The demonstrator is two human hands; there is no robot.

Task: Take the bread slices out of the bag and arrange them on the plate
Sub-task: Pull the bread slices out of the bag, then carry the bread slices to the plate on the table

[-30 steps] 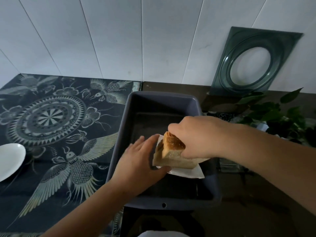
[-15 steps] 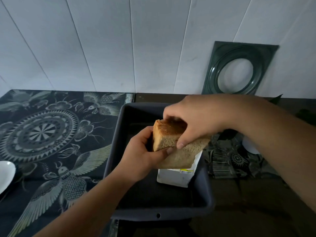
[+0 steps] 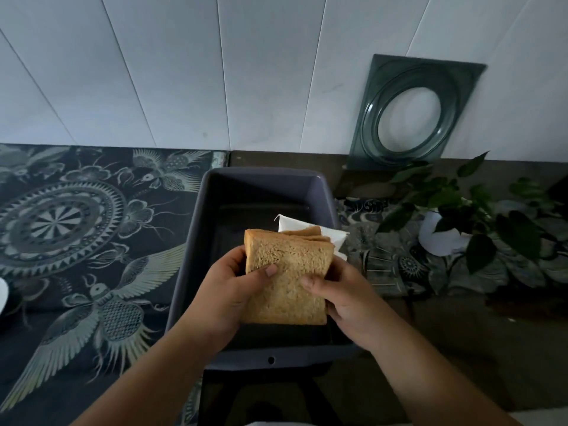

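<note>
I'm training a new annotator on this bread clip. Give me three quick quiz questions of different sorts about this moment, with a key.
1. True or false: the bread slices already lie on the plate.
2. Which hands grip the stack? A) left hand only B) right hand only C) both
3. Fill in: the white bag lies in the grey ____.

Key: 1 false; 2 C; 3 tray.
</note>
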